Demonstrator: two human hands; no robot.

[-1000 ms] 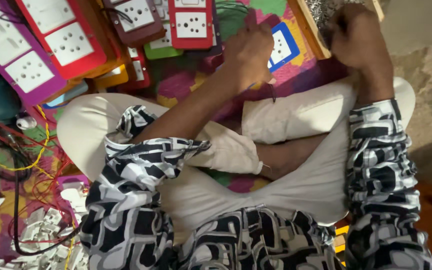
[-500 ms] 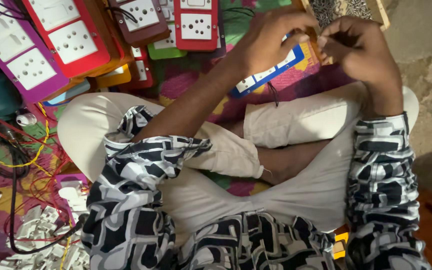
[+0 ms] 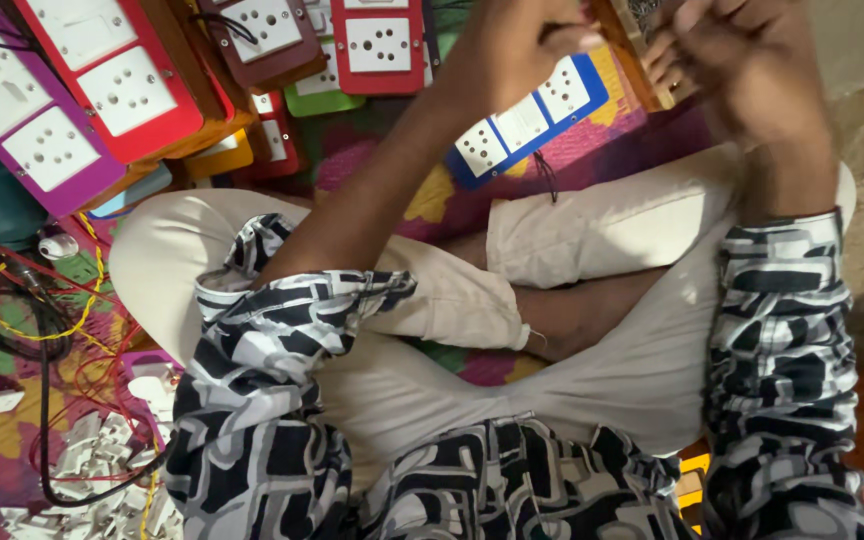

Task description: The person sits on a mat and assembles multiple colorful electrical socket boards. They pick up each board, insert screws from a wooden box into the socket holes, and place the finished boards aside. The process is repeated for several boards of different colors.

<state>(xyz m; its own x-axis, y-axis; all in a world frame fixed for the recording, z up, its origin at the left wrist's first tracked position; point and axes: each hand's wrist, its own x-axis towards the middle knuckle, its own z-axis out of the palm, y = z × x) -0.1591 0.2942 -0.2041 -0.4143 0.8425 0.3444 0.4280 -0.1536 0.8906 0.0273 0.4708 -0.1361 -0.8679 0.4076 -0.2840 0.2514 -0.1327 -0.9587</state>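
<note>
My left hand (image 3: 527, 40) is raised at the top centre, fingers curled, with its fingertips pinching the edge of a wooden-framed board (image 3: 642, 45). My right hand (image 3: 742, 65) grips the same board from the right, and its fingers wrap the frame. Most of the board is hidden by my hands and cut off by the top edge. A blue socket board (image 3: 532, 120) with white sockets lies tilted on the colourful mat (image 3: 592, 150) just under my left wrist, apart from the hand. I sit cross-legged in pale trousers and patterned sleeves.
Red (image 3: 112, 75), purple (image 3: 27, 125), maroon (image 3: 262, 35) and another red (image 3: 377, 45) socket boards lie across the upper left. Yellow, red and black wires (image 3: 47, 310) tangle at the left. A heap of white plastic parts (image 3: 92, 480) sits at the lower left.
Both hands rose and came together at the wooden-framed board. My left hand left the blue socket board, which now lies below the wrist. The view shifted upward.
</note>
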